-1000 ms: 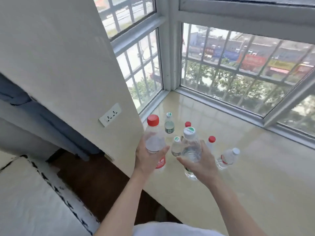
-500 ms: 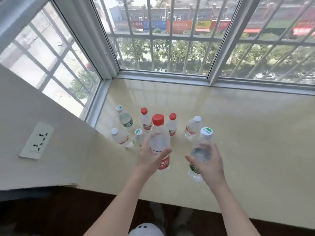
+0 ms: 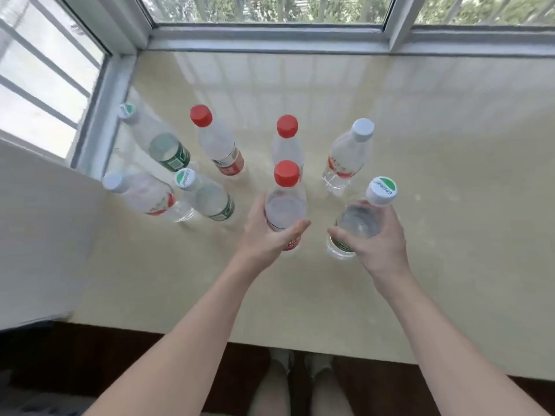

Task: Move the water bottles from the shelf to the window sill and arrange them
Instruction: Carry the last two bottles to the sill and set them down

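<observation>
A: What is the window sill (image 3: 420,151) like?
B: Smooth and shiny, like polished stone. The window bars show in it like a mirror.
A: And the bottles (image 3: 217,142)?
B: Clear plastic, smooth. The red-cap bottle (image 3: 285,205) in the middle has a red plastic lid. The green-top bottle (image 3: 359,223) right of it has a white and green one.
A: The window frame (image 3: 270,37) at the top?
B: Pale grey, smooth, a bit shiny. Metal or plastic, I cannot tell.
A: The wall (image 3: 39,235) on the left?
B: Dull, not shiny.
</observation>
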